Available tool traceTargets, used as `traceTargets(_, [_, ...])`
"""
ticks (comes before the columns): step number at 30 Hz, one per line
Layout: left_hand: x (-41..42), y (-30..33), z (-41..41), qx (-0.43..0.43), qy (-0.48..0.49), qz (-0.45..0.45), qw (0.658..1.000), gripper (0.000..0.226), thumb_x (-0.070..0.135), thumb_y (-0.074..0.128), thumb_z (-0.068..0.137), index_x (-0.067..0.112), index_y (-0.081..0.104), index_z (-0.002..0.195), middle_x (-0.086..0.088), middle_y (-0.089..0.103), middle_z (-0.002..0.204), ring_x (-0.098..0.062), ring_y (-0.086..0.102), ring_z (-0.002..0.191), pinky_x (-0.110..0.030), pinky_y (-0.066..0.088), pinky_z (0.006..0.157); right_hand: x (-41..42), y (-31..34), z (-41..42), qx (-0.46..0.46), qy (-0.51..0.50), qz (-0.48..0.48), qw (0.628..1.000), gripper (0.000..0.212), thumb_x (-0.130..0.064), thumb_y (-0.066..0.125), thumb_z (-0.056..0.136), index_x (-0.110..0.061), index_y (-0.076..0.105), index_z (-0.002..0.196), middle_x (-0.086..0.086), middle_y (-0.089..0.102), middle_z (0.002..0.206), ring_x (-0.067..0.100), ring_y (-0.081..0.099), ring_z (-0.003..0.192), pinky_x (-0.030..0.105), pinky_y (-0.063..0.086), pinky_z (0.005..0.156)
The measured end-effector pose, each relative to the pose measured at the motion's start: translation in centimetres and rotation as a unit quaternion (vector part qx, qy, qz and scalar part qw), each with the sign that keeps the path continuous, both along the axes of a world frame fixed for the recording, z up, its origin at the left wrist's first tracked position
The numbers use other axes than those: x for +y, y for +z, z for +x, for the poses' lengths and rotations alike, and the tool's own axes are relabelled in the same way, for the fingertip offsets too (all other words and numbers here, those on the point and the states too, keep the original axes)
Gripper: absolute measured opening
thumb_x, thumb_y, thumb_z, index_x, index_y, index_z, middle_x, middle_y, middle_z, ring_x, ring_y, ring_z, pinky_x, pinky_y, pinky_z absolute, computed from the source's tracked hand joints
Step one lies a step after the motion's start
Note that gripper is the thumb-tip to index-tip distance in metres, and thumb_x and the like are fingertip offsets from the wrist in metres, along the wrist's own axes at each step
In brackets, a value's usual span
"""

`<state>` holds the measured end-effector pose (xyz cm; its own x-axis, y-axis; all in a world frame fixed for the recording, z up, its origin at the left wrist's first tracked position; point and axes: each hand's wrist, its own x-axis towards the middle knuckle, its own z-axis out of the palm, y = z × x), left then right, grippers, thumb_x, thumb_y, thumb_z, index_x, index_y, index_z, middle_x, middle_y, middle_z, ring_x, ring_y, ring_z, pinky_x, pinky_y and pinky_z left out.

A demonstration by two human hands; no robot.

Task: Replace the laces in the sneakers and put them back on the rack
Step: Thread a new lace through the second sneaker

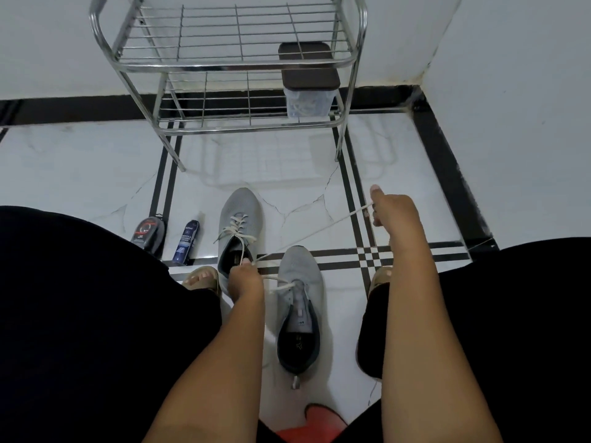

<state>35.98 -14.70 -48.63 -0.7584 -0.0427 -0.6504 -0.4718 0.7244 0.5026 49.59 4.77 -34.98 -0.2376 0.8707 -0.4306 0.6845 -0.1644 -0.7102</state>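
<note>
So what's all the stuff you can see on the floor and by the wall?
grey knit sneakers: two, grey, on the tiled floor; far one laced, near one partly laced
cream shoelace: one, pulled taut between both hands
chrome wire shoe rack: one, silver, against the wall
clear plastic box with brown lid: one, lower shelf
blue spray can: one, floor, left
black polish container: one, beside the can
left hand: pinches lace at the near sneaker
right hand: grips the lace end
</note>
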Motion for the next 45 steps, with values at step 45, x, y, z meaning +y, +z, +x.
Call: traceTargets(45, [2.6, -4.0, 3.5, 0.015, -0.294, 0.003, 0.956, 0.028, 0.023, 0.049, 0.089, 0.021, 0.044, 0.062, -0.001, 0.06, 0.074, -0.025, 0.058, 0.08, -0.032, 0.042, 0.072, -11.0, -15.3, -2.2, -0.264, 0.195, -0.176, 0.928, 0.033, -0.028, 0.059, 0.089, -0.007, 0.058, 0.115, 0.012, 0.062, 0.114, 0.03, 0.062, 0.104, 0.029, 0.046, 0.072])
